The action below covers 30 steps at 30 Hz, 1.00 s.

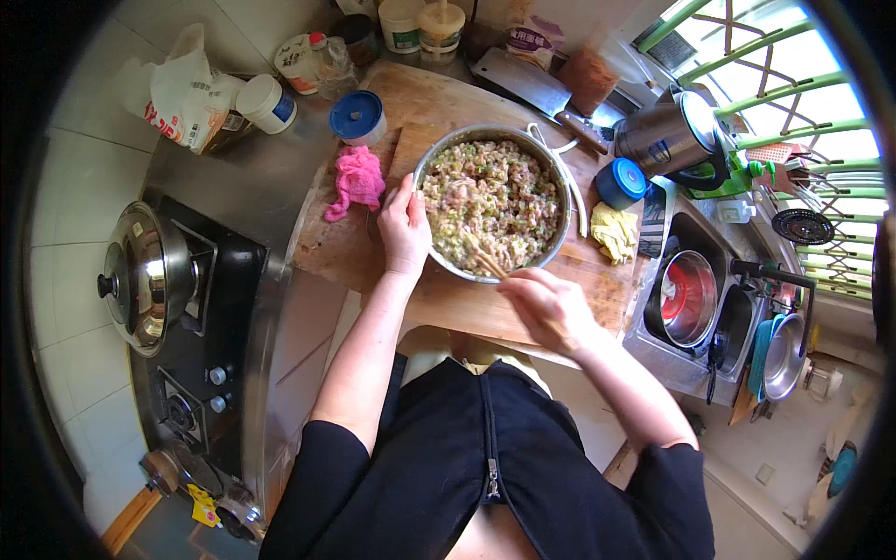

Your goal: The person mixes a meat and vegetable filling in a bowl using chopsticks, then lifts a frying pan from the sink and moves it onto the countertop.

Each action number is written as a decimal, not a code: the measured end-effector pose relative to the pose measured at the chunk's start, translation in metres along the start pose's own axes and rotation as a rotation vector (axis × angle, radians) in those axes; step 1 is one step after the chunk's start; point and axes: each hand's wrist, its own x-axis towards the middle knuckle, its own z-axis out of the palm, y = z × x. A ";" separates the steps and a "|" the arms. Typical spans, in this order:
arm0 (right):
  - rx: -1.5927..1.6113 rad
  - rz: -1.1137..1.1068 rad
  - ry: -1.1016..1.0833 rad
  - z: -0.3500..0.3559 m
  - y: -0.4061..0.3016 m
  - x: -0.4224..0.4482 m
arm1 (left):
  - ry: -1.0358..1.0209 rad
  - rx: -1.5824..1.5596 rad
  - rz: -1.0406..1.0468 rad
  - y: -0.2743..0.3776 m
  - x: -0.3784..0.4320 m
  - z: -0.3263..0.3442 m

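A round metal bowl point(565, 225) stands on the wooden board in front of me, filled with a chunky mix of what looks like minced meat and chopped greens point(500, 196). My left hand point(406, 227) grips the bowl's left rim, thumb on top. In my right hand point(549, 304) is a pair of wooden chopsticks point(488, 260), their tips sunk in the mix near the bowl's front edge. Motion blurs the right hand and part of the filling.
A pink cloth point(355, 180) and a blue-lidded tub point(358, 117) lie left of the bowl. A cleaver point(525, 82) rests behind it. To the right are a blue-lidded container point(620, 183), a yellow cloth point(614, 232), an electric kettle point(665, 136) and a sink point(637, 343). A gas hob point(231, 294) is at left.
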 end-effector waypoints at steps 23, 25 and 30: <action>0.116 0.029 0.081 0.010 0.007 0.032 | -0.134 -0.043 0.016 -0.004 0.014 -0.009; 0.059 0.090 0.013 -0.012 0.031 0.006 | -0.133 -0.072 0.025 -0.005 0.017 -0.012; -0.089 0.074 0.360 -0.016 0.049 0.029 | -0.190 -0.051 0.033 0.005 0.023 0.002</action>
